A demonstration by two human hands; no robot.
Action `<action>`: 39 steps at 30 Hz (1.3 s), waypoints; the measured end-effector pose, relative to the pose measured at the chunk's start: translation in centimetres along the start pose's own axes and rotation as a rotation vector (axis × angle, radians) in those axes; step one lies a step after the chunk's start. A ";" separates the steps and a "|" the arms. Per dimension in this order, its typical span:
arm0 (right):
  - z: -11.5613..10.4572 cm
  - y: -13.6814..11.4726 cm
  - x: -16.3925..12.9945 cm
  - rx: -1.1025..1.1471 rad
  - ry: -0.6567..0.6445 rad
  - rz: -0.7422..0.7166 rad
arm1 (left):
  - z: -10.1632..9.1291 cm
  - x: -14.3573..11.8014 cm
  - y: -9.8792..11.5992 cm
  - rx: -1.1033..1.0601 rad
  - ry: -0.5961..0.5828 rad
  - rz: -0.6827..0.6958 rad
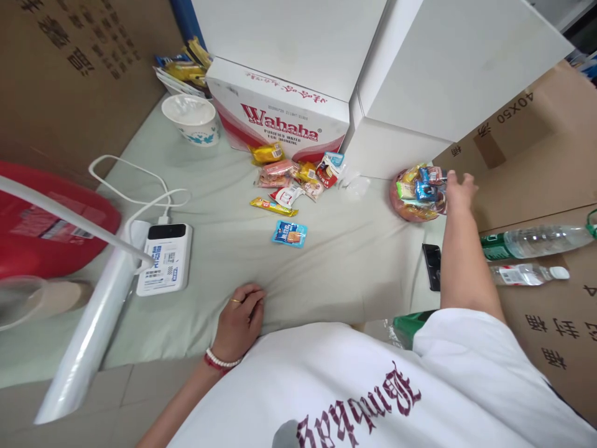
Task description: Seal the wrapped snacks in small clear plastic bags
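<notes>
My right hand is at the right rim of a round reddish bowl, its fingers spread apart with nothing seen between them. Inside the bowl lie several wrapped snacks in blue, green and yellow packaging. My left hand rests on the cloth near my body, fingers curled in and nothing visible in them. Beyond it, a blue snack packet lies alone on the cloth. Further back is a loose pile of wrapped snacks, with a long yellow packet at its front.
A Wahaha water carton stands behind the pile. To the left are a paper cup, a white power bank with a cable and a white lamp. On the right are a black phone and plastic bottles.
</notes>
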State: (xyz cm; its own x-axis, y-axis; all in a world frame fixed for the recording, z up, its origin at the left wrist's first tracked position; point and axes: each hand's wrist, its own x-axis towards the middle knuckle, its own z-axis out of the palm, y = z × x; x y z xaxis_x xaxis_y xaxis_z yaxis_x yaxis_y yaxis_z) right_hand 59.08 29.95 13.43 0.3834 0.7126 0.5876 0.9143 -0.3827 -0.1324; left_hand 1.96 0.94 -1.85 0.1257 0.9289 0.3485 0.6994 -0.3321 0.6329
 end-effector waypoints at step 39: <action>4.1 1.3 -12.5 -0.044 -0.181 -0.023 | -0.2 0.2 0.2 0.059 -0.006 0.052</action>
State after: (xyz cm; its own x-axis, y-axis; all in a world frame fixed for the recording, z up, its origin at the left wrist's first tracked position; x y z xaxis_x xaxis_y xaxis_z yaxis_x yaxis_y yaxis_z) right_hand 56.01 22.97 2.69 0.3836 0.8139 0.4363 0.9179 -0.3880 -0.0833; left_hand 1.99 0.99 -1.47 0.1669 0.9115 0.3760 0.7321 -0.3700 0.5720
